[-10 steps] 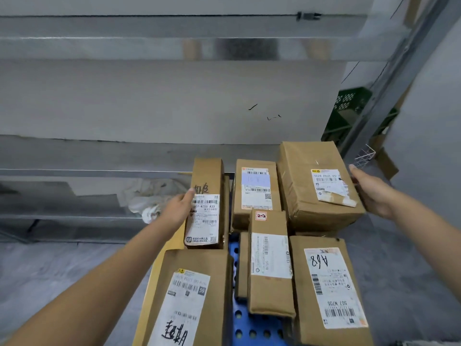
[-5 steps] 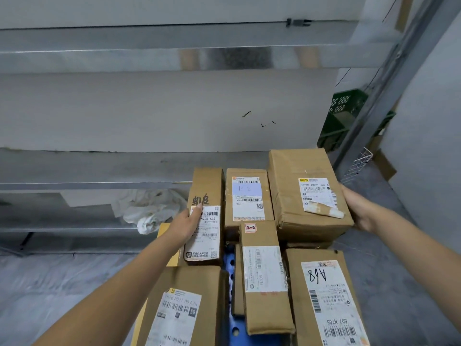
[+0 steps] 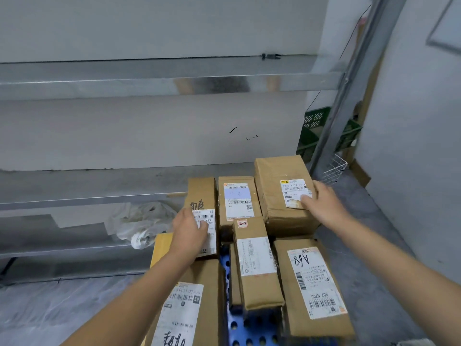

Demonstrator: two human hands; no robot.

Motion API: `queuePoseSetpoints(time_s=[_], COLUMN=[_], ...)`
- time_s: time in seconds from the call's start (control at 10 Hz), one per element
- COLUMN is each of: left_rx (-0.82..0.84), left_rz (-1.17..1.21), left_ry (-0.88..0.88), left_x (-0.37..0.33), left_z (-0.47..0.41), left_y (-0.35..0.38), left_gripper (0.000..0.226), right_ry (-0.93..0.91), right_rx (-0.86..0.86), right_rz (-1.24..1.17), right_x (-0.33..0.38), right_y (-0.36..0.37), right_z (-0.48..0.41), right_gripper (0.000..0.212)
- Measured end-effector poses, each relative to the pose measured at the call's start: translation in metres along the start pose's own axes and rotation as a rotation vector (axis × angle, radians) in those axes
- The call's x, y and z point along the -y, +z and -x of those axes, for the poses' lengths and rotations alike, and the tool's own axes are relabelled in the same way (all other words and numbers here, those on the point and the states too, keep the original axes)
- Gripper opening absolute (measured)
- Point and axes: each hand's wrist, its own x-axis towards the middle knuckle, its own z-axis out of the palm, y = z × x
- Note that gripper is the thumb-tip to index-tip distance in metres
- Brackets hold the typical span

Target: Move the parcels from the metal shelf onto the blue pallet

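the metal shelf ran bare across the back, its levels stacked behind the load, with a crumpled white cloth on a lower level. in front, the blue pallet showed only between the brown parcels packed on it. the big far-right parcel sat at the back corner, and the right hand lay flat and spread on its label, grasping nothing. the narrow tall parcel stood at the back left; the left hand pressed on its label, fingers seemingly loosely curled, though blur made the grip hard to judge
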Motion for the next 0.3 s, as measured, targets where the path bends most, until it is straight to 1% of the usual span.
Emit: queuePoseSetpoints(time_s=[0.1, 0.2, 0.3], left_rx=[0.050, 0.066, 0.013], left_rz=[-0.013, 0.020, 0.073], left_ry=[0.077, 0.149, 0.252], left_x=[-0.013, -0.023, -0.036], left_z=[0.022, 0.036, 0.051], left_y=[-0.001, -0.003, -0.010], left_gripper=[0.055, 0.046, 0.024], right_ry=[-0.025, -0.124, -0.203], right_rx=[-0.144, -0.260, -0.255], right_rz=[0.219, 0.269, 0.297], right_x=[0.007, 0.015, 0.024], right_y=[0.008, 0.004, -0.007], right_z=[0.031, 0.052, 0.068], right_gripper=[0.054, 0.055, 0.047])
